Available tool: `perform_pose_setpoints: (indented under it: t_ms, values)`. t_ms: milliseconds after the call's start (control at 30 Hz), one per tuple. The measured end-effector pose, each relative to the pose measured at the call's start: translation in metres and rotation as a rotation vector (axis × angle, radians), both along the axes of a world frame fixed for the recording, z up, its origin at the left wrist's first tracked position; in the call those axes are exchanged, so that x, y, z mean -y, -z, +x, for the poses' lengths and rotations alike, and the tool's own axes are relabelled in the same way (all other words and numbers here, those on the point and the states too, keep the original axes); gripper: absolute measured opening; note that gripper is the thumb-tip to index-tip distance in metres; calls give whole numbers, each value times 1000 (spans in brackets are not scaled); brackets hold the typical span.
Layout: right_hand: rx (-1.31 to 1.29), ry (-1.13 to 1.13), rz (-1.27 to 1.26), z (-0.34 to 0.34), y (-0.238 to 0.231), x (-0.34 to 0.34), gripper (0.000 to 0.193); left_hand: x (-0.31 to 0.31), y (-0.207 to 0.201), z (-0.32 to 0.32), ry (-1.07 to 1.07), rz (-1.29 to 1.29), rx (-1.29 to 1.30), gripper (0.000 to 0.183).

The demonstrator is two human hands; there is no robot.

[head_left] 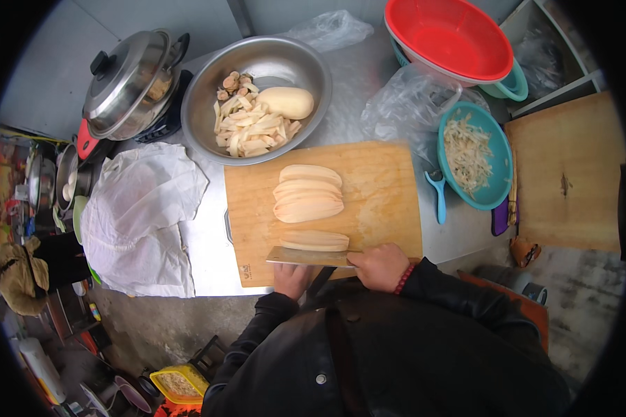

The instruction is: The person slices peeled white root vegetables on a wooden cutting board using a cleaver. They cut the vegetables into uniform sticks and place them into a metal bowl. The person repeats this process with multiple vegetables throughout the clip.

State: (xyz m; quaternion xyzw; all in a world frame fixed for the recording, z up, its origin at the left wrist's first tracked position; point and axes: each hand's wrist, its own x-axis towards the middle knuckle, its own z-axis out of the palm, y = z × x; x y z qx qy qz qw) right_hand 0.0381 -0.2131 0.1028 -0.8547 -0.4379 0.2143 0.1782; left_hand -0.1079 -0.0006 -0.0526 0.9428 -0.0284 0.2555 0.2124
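My right hand (382, 267), with red beads at its wrist, is closed round the handle of a cleaver (311, 257). Its blade lies crosswise over the near part of a wooden cutting board (382, 174). Just beyond the blade is a pale, peeled lotus root piece (314, 240), cut lengthwise. My left hand (292, 278) is at the near side of the blade, which hides its fingertips. Farther up the board, several long lotus root slices (308, 194) lie overlapped in a stack.
Behind the board, a steel bowl (313, 125) holds cut strips and a whole peeled root. To the right are a teal basin (504, 167) of shreds, a blue peeler (440, 198) and a red basin (452, 35). A white cloth (139, 215) and lidded pan (129, 83) stand left.
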Motion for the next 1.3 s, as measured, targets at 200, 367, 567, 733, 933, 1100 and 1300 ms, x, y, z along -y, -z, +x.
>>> perform_pose_setpoints:
  t_ms: [200,367,567,733,933,1100,1300]
  values:
    - [-105,70,-100,8,-5,-10,19,2,-7,6,-1,-70,43,25]
    - [-235,54,-158,32,-13,-22,22,2,-10,7,14,-115,21,42]
    - [-101,3,-98,28,-8,-20,20,3,-16,11,33,-103,4,40]
    - [-52,28,-92,12,3,-16,16,16,-12,20,52,-71,62,39]
    - [-116,103,-53,2,-9,-20,19,12,-10,16,91,8,36,39]
    - [-134,100,-51,3,-28,-24,21,11,-18,13,137,-40,-8,31]
    - [-129,312,221,18,-27,-17,22,2,-28,9,196,-277,-94,35]
